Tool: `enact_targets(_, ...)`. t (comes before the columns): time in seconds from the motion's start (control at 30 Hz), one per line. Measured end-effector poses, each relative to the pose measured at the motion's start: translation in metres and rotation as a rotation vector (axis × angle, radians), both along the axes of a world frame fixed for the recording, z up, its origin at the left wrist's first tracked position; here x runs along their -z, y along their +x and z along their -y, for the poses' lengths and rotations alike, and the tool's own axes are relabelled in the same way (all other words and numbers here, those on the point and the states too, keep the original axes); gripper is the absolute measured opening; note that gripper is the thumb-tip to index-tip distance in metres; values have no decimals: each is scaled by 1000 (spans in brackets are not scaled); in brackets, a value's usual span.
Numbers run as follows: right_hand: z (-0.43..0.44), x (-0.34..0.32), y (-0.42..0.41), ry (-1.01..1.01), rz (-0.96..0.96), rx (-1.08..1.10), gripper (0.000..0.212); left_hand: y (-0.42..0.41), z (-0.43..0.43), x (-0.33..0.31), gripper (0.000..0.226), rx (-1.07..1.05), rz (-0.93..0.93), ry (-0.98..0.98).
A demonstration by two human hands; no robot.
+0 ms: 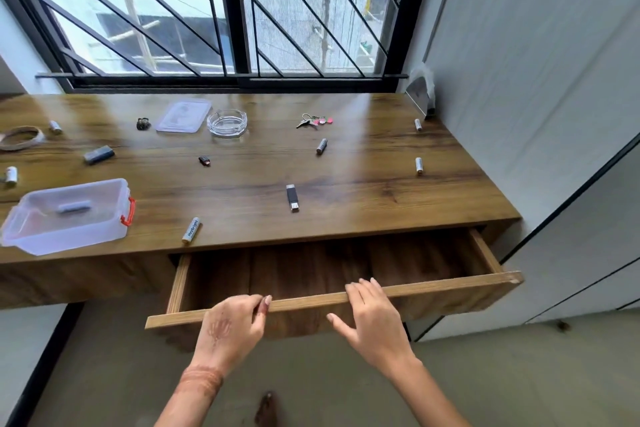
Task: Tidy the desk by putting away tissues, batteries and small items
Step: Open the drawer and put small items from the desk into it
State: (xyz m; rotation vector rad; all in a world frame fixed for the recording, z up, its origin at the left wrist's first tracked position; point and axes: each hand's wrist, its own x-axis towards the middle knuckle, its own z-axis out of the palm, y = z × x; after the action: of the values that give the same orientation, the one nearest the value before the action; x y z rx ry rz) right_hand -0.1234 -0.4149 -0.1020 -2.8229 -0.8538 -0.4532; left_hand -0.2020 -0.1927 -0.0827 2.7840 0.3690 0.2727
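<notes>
Step in hand, by my read: drawer pulled open to take the loose items. Left of frame: clear plastic box (86, 236) with orange latches on the table (346, 177), one grey item inside. Centre-left: white AA battery (191, 229) marked Heybright, lying near the table's front edge. Lower centre: left hand (230, 322) curls over the drawer (311, 302) front, gripping it; right hand (372, 315) lies straight-fingered on the same edge, holding nothing. Right: more batteries (419, 165) scattered. Next calls for letting go and pinching the nearest battery.
</notes>
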Motion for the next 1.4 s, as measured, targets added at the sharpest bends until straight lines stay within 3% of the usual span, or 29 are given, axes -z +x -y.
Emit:
enact_targets(0.13,13,0,-19,14,-30,-23,59,-18,5,4,55,0,-88,43)
enact_targets(0.43,34,1,-53,23,-95,-63,50,-51,18,12,51,33,-68,39)
enact_targets(0.57,38,0,-62,48,-128,-73,66,-58,19,16,54,39,-45,30)
enact_targets(0.73,38,-6,-66,42,-198,-70,68,-59,21,8,57,42,-89,17)
enact_targets(0.87,37,-11,-65,36,-278,-76,70,-58,21,3,65,44,-88,-38)
enact_targets(1.17,-24,-39,-33,162,-207,-85,69,-39,4,-29,37,7,-110,-327)
enact_targets(1.33,-75,-50,9,254,-167,-62,29,-8,-32,-49,29,-26,-13,-334)
enact_targets(1.4,-96,-57,30,295,-202,-30,30,7,-49,-58,29,-41,7,-317)
